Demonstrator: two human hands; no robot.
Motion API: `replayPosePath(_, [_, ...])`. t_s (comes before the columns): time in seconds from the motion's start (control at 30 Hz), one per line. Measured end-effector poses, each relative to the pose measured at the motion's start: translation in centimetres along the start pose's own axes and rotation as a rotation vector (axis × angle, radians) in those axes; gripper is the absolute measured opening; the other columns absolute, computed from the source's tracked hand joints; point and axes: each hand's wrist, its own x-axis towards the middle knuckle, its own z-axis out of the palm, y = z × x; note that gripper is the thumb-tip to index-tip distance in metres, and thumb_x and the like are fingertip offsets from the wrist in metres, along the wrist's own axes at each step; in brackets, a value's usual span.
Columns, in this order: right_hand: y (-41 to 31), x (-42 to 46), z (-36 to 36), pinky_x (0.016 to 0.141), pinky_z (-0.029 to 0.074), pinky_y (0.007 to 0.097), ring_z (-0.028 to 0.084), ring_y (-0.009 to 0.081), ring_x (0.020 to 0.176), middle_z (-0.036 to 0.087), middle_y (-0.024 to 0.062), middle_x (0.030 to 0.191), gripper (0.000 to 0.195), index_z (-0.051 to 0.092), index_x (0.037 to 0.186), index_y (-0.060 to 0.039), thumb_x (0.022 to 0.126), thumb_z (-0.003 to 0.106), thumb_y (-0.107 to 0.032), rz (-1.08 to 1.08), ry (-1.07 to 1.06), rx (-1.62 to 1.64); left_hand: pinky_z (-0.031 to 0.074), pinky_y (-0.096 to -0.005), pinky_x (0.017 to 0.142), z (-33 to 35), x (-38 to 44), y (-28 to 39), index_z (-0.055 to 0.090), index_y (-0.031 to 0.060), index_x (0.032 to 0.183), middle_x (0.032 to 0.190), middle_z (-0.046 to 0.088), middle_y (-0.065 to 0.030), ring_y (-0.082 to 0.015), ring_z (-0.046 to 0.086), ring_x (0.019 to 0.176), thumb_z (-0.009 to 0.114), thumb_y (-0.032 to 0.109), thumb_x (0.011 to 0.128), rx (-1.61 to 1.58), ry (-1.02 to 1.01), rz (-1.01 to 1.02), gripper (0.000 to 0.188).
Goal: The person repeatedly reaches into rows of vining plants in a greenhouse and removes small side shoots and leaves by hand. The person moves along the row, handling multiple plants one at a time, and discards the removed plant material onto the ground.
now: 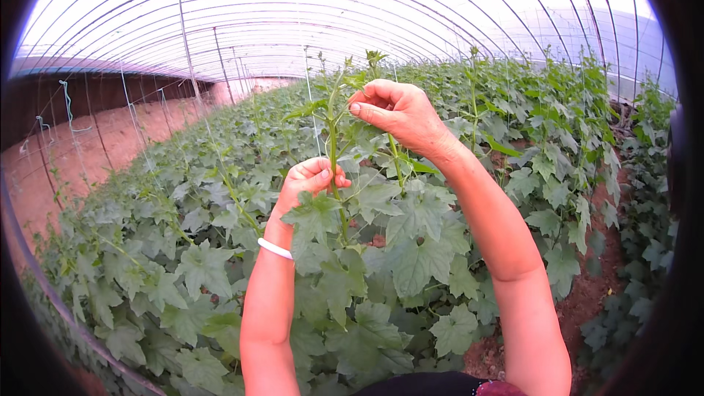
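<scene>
My left hand (pixel 314 177), with a white band on its wrist, is closed around the green stem of a climbing vine (pixel 333 143). Above and to the right, my right hand (pixel 393 110) has thumb and forefinger pinched together beside the vine's upper part, among thin shoots; whether something fine is between the fingertips is hard to tell. A pale hanging string (pixel 312 102) runs down just left of the stem. Broad lobed leaves (pixel 421 256) spread below both hands, and a second upright stem (pixel 395 157) stands behind my right hand.
Dense rows of leafy vines fill the greenhouse. Several strings hang from above, some with loose blue-green ends (pixel 68 107) at the left. Metal posts (pixel 187 38) stand by an earthen wall (pixel 137 121). A dark hose or pipe (pixel 66 313) curves at lower left. Bare soil (pixel 588 291) shows at right.
</scene>
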Motion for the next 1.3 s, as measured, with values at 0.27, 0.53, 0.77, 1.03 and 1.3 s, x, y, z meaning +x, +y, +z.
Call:
replayPosePath(0.27, [0.5,1.1,0.9,0.068,0.045,0.0209,0.054,0.0023,0.076,0.065,-0.0031,0.086,0.022,0.070,0.106,-0.0022,0.090,0.071,-0.017,0.076,0.012,0.001,0.051,-0.0477,0.090,0.7,0.4,-0.8,0.062,0.0030,0.092,0.080,0.062,-0.0057,-0.0225,0.060,0.085,0.067,0.025,0.093,-0.151,-0.020,0.075,0.022])
replayPosePath(0.53, [0.6,2.4,0.9,0.080,0.048,0.0242,0.060,0.0067,0.087,0.069,0.0032,0.100,0.032,0.065,0.119,-0.0062,0.094,0.063,-0.026,0.139,-0.027,0.447,0.051,-0.0491,0.093,0.7,0.5,-1.5,0.062,0.0005,0.089,0.078,0.061,-0.0072,-0.0215,0.061,0.081,0.068,0.025,0.091,-0.269,-0.027,0.100,0.025])
replayPosePath(0.77, [-0.3,3.0,0.3,0.079,0.046,0.0241,0.059,0.0066,0.086,0.070,0.0028,0.095,0.026,0.070,0.101,-0.0074,0.091,0.063,-0.031,0.147,-0.060,0.324,0.052,-0.0502,0.093,0.0,0.5,-1.8,0.063,0.0000,0.092,0.079,0.062,-0.0077,-0.0217,0.061,0.080,0.070,0.025,0.089,-0.309,-0.035,0.082,0.026])
replayPosePath(1.03, [-0.6,3.8,-1.6,0.074,0.045,0.0253,0.055,0.0078,0.076,0.065,0.0006,0.081,0.026,0.069,0.093,0.0006,0.087,0.061,-0.024,0.054,-0.110,-0.207,0.051,-0.0507,0.094,-0.6,0.6,-2.2,0.063,-0.0006,0.092,0.080,0.063,-0.0088,-0.0219,0.063,0.080,0.070,0.021,0.089,-0.307,-0.078,0.116,0.023])
replayPosePath(1.3, [2.4,3.8,-1.4,0.071,0.045,0.0266,0.054,0.0080,0.075,0.062,0.0007,0.079,0.029,0.068,0.093,-0.0020,0.091,0.059,-0.029,0.094,0.035,-0.029,0.051,-0.0485,0.093,0.9,0.3,-1.1,0.062,0.0026,0.088,0.075,0.059,-0.0041,-0.0217,0.060,0.080,0.069,0.023,0.090,-0.167,0.015,0.063,0.022])
